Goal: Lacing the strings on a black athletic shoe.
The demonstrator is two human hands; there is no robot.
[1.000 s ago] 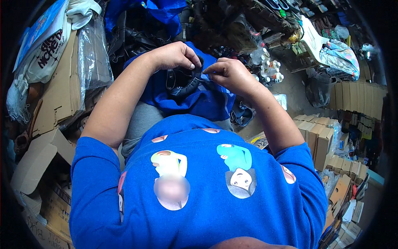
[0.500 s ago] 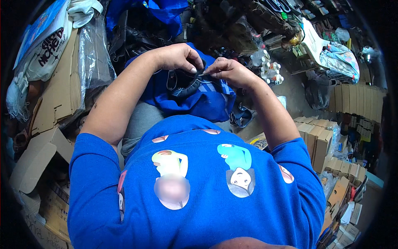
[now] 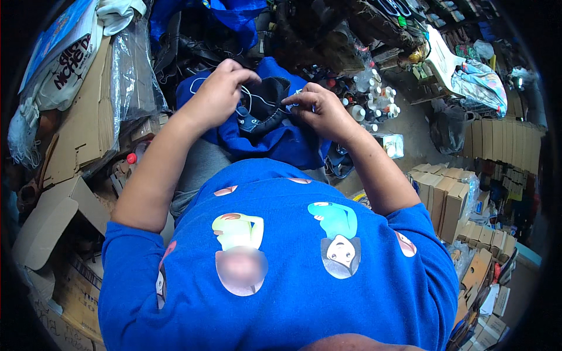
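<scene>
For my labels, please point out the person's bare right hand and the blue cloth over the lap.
Bare right hand (image 3: 324, 112): head view, its back.
Blue cloth over the lap (image 3: 288, 147): head view, lower part.

A dark shoe (image 3: 272, 120) sits tilted on the blue cloth over the lap, its hollow facing up. It is black to blue-black outside, with a duller, dark grey inside showing on the far side. A thick, rounded rim curves around the near and right sides, marked with a row of small ridges or stitches. A smoother blue-black part shows at the near left. White thread (image 3: 250, 104) hangs in a loose, slack curve over the shoe's left side, and a thin pale line crosses its hollow toward the right edge.
</scene>
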